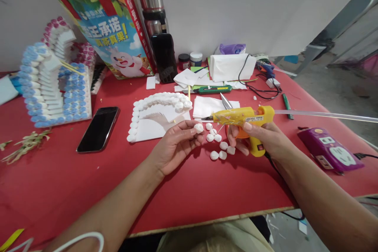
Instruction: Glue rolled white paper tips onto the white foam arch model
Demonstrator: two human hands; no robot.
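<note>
My left hand [178,143] pinches one small white puff [199,128] between thumb and fingertips. In my right hand [262,136] is a yellow glue gun [242,117], its nozzle pointing left, just above the held puff, with a clear glue stick [319,115] out of its back. Several loose white puffs [223,145] lie on the red table between my hands. Behind my left hand rests a white board [150,128], its left edge and curved top lined with white puffs [134,119]. A thin pale stick [189,93] stands by its upper right.
Left are a black phone [98,129] and a blue-and-white puffed model [56,86]. Along the back stand a colourful bag [118,39], a steel bottle [152,8] and a dark phone [163,57]. A green cutter [214,89], scissors [226,101] and purple power socket [329,149] lie nearby.
</note>
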